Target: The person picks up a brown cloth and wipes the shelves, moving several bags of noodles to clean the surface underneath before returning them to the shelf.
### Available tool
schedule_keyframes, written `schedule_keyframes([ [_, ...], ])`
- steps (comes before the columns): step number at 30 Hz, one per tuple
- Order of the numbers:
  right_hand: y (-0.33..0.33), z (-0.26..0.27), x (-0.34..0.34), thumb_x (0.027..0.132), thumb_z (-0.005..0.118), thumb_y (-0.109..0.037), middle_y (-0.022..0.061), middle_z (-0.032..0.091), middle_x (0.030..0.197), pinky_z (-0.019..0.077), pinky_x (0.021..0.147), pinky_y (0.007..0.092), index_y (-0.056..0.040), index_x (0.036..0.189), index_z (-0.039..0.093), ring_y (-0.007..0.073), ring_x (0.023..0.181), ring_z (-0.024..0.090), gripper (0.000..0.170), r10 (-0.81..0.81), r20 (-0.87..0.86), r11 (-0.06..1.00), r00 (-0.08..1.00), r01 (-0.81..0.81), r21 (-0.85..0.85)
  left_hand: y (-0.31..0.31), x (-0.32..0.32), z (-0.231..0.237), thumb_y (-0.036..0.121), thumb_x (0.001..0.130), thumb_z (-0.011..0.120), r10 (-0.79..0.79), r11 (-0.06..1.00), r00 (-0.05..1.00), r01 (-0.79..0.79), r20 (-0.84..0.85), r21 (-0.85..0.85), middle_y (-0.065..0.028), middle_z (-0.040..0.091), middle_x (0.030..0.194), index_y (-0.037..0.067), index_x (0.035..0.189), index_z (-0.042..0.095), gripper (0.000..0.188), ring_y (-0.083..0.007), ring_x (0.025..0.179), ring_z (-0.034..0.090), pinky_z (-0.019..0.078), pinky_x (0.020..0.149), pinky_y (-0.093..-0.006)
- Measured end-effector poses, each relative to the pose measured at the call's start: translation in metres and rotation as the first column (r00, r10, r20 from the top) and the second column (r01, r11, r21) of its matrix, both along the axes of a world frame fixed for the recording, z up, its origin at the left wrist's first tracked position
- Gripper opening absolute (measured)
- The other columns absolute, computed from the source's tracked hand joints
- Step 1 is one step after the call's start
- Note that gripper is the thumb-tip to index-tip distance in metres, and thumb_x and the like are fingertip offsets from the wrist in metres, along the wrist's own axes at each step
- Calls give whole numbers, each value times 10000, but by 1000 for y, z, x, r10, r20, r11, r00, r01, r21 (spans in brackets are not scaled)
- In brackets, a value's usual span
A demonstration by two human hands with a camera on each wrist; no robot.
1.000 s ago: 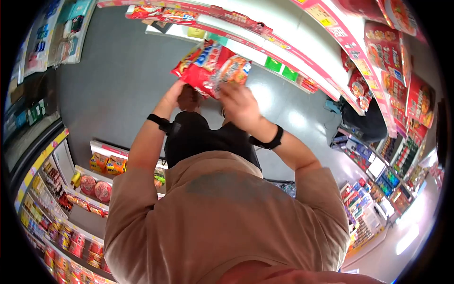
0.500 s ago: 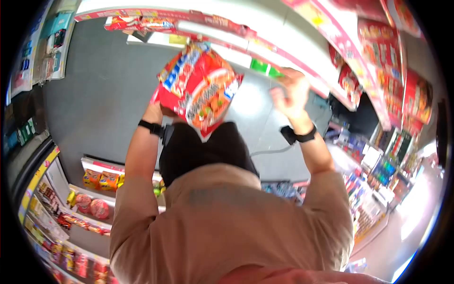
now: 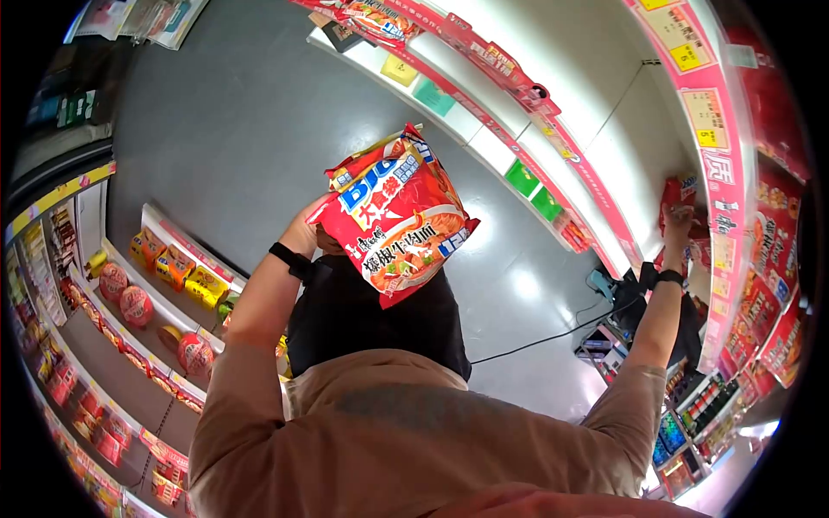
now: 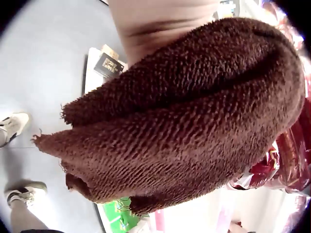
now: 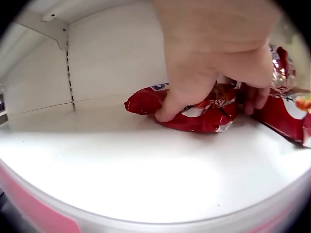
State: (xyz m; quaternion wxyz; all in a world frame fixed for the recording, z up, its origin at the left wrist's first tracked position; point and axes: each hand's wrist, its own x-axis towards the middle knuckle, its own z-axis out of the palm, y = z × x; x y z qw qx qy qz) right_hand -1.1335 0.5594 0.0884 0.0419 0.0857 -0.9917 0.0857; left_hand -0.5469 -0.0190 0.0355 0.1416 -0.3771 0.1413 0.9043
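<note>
My left hand [image 3: 302, 231] grips red instant noodle packets [image 3: 401, 220] by their left edge, in front of my dark trousers. At least two packets overlap there. A brown towel [image 4: 194, 116] is held in the same hand and fills much of the left wrist view; it hides the fingers. On the white shelf to the right, my right hand [image 5: 214, 53] grips another red noodle packet [image 5: 204, 121], with the thumb on its near side and the fingers at its right end. This packet lies low on the shelf board.
One more red packet [image 5: 286, 121] sits right of my right hand. A shelf edge with price tags [image 3: 708, 116] runs close by my right arm. Lower shelves hold green packs [image 3: 522, 179]. Behind on the left, shelves carry orange packs [image 3: 175, 268] and round tubs [image 3: 136, 305]. A cable [image 3: 553, 337] crosses the floor.
My right hand has left the held packets and reached right, into the shelf, where it grips another packet. My left hand still holds its packets, and the view has turned rightward.
</note>
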Motion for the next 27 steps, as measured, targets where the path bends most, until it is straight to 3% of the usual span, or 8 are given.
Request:
schedule_keyframes([
  [5, -27, 17, 29, 721, 708, -467, 171, 562, 1287, 454, 940, 416, -181, 1420, 383, 369, 1157, 548, 822, -123, -59, 904, 991, 136, 406, -1, -4, -22, 341, 909, 528, 22, 1000, 1000, -22, 4, -7, -134, 634, 1130, 2, 1204, 538, 449, -235, 1030, 602, 491, 897, -390],
  [8, -16, 24, 32, 777, 663, -416, 160, 592, 1247, 473, 914, 413, -165, 1394, 424, 358, 1119, 575, 708, 26, -2, 950, 1000, -24, 311, -13, -14, -42, 336, 909, 527, 24, 999, 1000, -25, -14, -28, -134, 632, 1135, -1, 1208, 534, 451, -237, 1039, 599, 485, 906, -393],
  [10, -18, 29, 50, 810, 661, -306, 172, 678, 959, 488, 805, 381, -50, 1042, 680, 322, 838, 645, 346, 65, -153, 980, 986, -34, 197, -22, -17, -57, 334, 910, 526, 18, 999, 999, -19, -27, -33, -135, 631, 1138, -3, 1212, 531, 452, -239, 1044, 596, 482, 913, -394],
  [12, -15, 33, 68, 849, 625, -260, 160, 678, 977, 480, 816, 365, -22, 984, 678, 297, 870, 640, 279, 133, -243, 982, 961, -95, 162, -35, -22, -74, 331, 910, 525, 6, 999, 999, -8, -49, -41, -135, 630, 1141, -5, 1215, 527, 453, -240, 1050, 594, 478, 919, -395],
  [15, -29, 52, 101, 894, 617, -234, 124, 685, 993, 475, 842, 337, 13, 1006, 674, 248, 911, 640, 277, 128, -352, 986, 927, -158, -56, -54, -31, -101, 326, 910, 523, -3, 999, 997, -1, -79, -51, -136, 628, 1146, -8, 1220, 523, 455, -243, 1059, 591, 473, 928, -397],
  [20, -94, 78, 166, 925, 612, -153, 82, 680, 1022, 476, 793, 247, 14, 1063, 664, 121, 880, 611, 223, 171, -444, 985, 879, -163, 58, -82, -65, -143, 319, 911, 521, -42, 998, 988, 34, -152, -59, -137, 625, 1153, -13, 1228, 515, 459, -247, 1073, 585, 464, 944, -401],
  [23, -70, 59, 169, 911, 625, -58, 91, 666, 1044, 486, 795, 240, 54, 1012, 646, 124, 882, 610, 152, 205, -565, 921, 799, -353, -165, -93, -96, -162, 314, 911, 520, -72, 995, 975, 57, -212, -76, -138, 624, 1158, -16, 1233, 511, 461, -249, 1081, 581, 459, 953, -403],
  [27, -117, 67, 231, 897, 587, 44, 181, 648, 1066, 533, 800, 276, 106, 1025, 577, 203, 916, 637, 142, 274, -739, 869, 615, -487, -83, -97, -133, -179, 308, 912, 518, -111, 992, 954, 91, -277, -84, -138, 622, 1164, -20, 1239, 505, 464, -253, 1093, 577, 452, 965, -406],
])
